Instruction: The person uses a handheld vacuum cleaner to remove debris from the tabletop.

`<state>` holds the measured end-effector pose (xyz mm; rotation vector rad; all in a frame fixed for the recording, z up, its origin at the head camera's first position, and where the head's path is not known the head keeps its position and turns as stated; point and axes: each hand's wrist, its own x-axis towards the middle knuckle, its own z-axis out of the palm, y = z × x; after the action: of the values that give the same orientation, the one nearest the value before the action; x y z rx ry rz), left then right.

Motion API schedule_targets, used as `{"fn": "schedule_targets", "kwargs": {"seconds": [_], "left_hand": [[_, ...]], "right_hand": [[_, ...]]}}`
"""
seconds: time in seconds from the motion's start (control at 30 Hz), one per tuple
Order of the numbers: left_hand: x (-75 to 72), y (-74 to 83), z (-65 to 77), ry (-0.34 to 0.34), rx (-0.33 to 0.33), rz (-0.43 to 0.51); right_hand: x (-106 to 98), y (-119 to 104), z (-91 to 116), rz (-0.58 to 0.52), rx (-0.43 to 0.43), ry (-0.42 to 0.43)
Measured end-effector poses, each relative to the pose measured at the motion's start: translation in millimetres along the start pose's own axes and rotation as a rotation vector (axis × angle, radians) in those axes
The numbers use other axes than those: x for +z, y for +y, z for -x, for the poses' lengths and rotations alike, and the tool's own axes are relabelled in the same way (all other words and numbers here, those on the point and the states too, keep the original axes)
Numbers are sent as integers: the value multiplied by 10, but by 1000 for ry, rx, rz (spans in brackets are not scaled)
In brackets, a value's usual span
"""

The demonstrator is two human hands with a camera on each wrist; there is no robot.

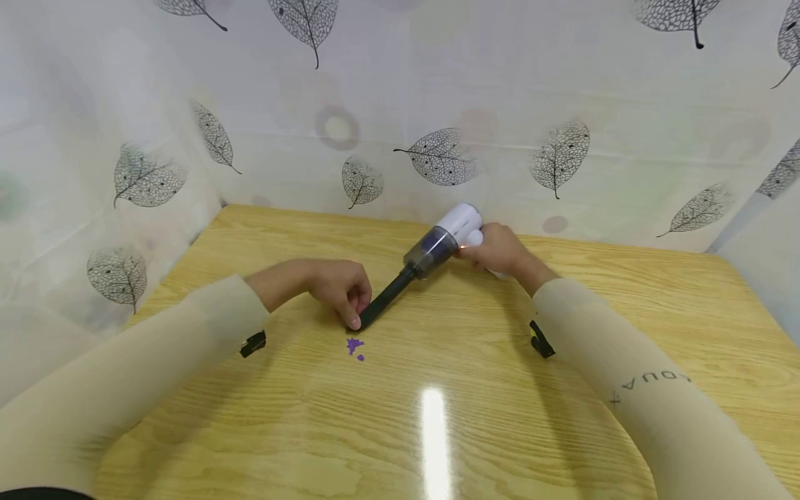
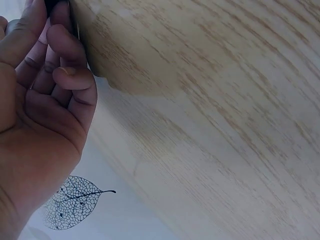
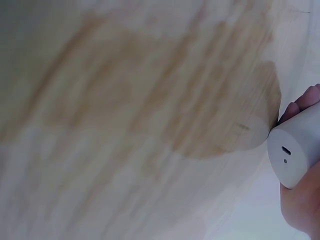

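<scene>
A white handheld vacuum cleaner (image 1: 461,221) with a clear dust cup (image 1: 431,251) and a long black nozzle (image 1: 389,298) slants down toward the left over the wooden table. My right hand (image 1: 502,248) grips its handle (image 3: 291,157), whose white round end with a small slot shows in the right wrist view. A small orange light glows beside that hand. At the nozzle's low end, my left hand (image 1: 340,286) pinches the tip between thumb and fingers. In the left wrist view this hand (image 2: 50,100) has curled fingers, with the nozzle mostly out of frame. Purple scraps (image 1: 353,345) lie just in front of the tip.
The wood-grain table (image 1: 300,423) has a bright light reflection at its front. A pale curtain (image 1: 400,90) printed with dark leaves hangs along the back and sides. Small black wrist devices sit under the left (image 1: 253,344) and right (image 1: 541,340) sleeves.
</scene>
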<state>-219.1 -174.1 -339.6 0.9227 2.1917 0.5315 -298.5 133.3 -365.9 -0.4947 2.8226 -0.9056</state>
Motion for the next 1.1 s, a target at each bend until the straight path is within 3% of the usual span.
{"fn": "schedule_targets", "kwargs": {"seconds": [0.9, 1.1], "left_hand": [[124, 152, -29, -87, -6, 12], [156, 203, -33, -106, -40, 19]], "right_hand": [[14, 2, 75, 37, -35, -27], [7, -1, 90, 49, -54, -34]]}}
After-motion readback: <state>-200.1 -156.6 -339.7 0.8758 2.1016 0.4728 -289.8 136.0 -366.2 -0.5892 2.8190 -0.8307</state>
